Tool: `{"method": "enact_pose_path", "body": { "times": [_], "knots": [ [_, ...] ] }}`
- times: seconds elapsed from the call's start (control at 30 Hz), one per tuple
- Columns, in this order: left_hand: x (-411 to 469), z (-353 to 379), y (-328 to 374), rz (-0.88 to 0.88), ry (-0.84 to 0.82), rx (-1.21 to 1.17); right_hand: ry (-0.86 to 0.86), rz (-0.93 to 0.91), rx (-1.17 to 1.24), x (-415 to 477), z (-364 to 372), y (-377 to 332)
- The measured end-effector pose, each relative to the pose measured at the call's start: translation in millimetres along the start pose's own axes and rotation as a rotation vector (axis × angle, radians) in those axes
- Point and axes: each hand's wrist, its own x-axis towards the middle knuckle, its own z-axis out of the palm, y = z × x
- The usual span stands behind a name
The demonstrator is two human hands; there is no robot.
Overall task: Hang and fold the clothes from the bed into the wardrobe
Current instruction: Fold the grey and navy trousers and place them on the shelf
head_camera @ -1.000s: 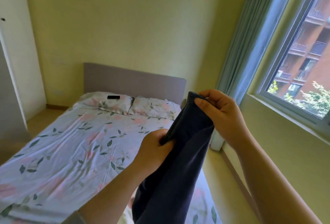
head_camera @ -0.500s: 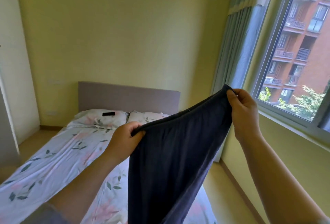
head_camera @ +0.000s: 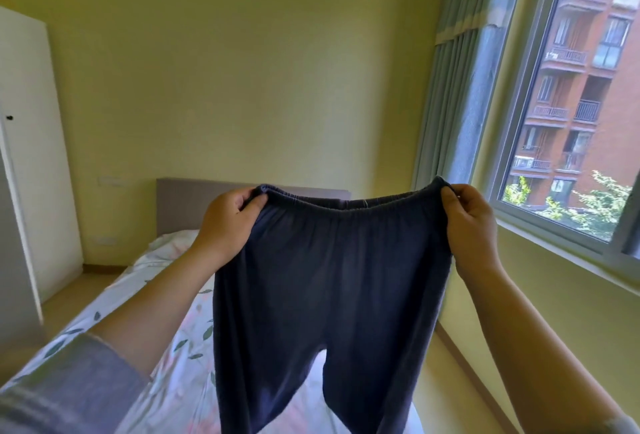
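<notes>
the navy trousers (head_camera: 332,278) run off the bottom edge and hide much of the bed (head_camera: 173,374).

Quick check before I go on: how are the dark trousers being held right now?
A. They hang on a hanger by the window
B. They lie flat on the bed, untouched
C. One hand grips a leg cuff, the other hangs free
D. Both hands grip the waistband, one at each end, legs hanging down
D: the left hand and right hand each pinch an end of the waistband of the trousers, held up above the bed with both legs hanging.
</notes>
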Motion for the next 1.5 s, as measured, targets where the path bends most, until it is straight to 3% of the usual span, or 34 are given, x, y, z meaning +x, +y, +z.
{"method": "enact_pose_path", "body": {
  "times": [0.3,0.53,0.7,0.77,0.83,0.9,0.97,1.17,1.5],
  "knots": [
    [1.6,-3.1,15.2,0.06,0.003,-0.007,-0.009,0.023,-0.067,-1.8,-0.2,0.8],
    [-7.8,3.3,-5.9,-0.082,-0.051,0.015,-0.198,0.148,-0.081,-15.0,-1.9,11.6],
    [-13.0,1.3,-13.6,-0.176,-0.097,-0.098,-0.134,0.17,-0.041,-16.8,-3.3,19.2],
    [-13.6,3.0,-8.3,-0.289,-0.089,-0.212,-0.102,0.214,-0.036,-17.3,-2.3,22.6],
    [-13.8,7.6,-3.8,-0.522,-0.098,-0.445,-0.073,0.336,0.044,-18.1,0.5,24.7],
    [-16.5,12.9,2.9,-0.762,-0.135,-0.678,-0.033,0.54,0.305,-18.7,4.2,22.4],
    [-19.9,18.5,9.2,-0.825,-0.145,-0.833,0.016,0.69,0.536,-21.4,7.8,18.1],
    [-41.6,35.0,40.8,-0.625,-0.222,-0.953,-0.057,0.59,0.69,-51.4,18.1,-2.4],
    [-81.3,47.9,72.2,-0.36,-0.38,-0.638,-0.353,0.193,0.378,-110.3,38.4,-35.6]
  ]
}}
